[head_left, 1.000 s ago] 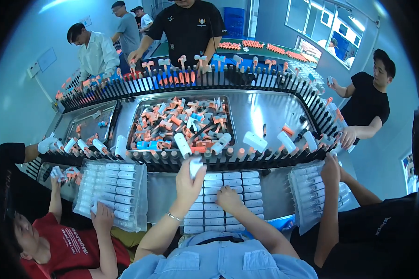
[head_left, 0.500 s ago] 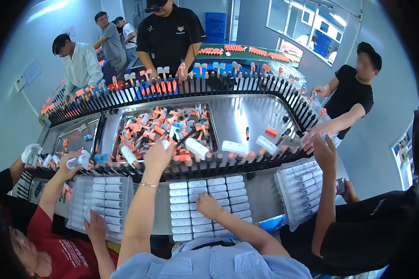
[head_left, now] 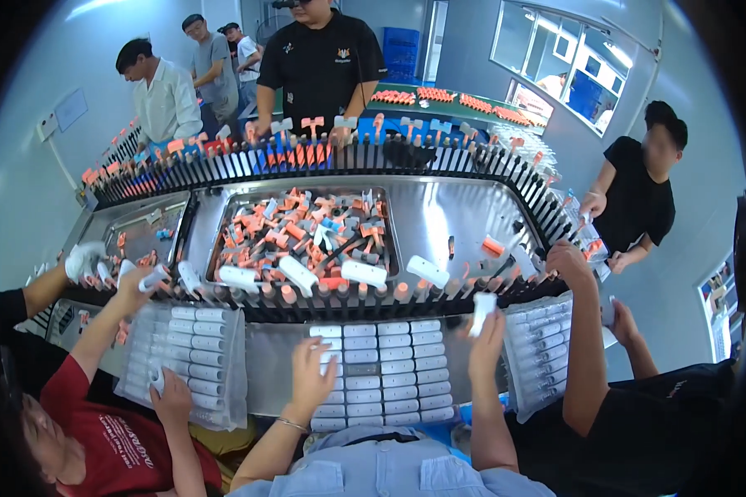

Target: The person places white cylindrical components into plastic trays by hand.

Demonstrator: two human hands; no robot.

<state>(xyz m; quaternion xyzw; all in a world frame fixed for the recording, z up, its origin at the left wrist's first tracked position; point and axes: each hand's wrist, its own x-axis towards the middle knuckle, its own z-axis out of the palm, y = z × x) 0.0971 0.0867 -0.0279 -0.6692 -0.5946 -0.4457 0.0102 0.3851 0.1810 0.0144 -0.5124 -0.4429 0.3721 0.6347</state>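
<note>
A tray of white plastic housings (head_left: 394,383), long and rounded, lies before me in several columns; one slot (head_left: 361,368) near the middle shows bare and grey. My left hand (head_left: 311,377), a bracelet at its wrist, is over the tray's left column with its fingers apart. To the right of the tray, my right hand (head_left: 486,348) is raised and grips a white plastic housing (head_left: 482,315) that stands upright. Beyond the tray, several white housings sit tilted on a row of black holders with orange tips (head_left: 365,294), among them one housing (head_left: 363,273) at the middle.
A metal bin (head_left: 394,219) heaped with orange and grey parts lies beyond the holders. The co-worker in red at left holds white housings above another tray (head_left: 195,356). At right, a co-worker's arm (head_left: 584,348) reaches past a third tray (head_left: 547,348). Others stand across the line.
My left hand has drawn back from the holder row to the tray. My right hand has left the tray and risen to the right with a white housing. The holders' white housings have shifted left.
</note>
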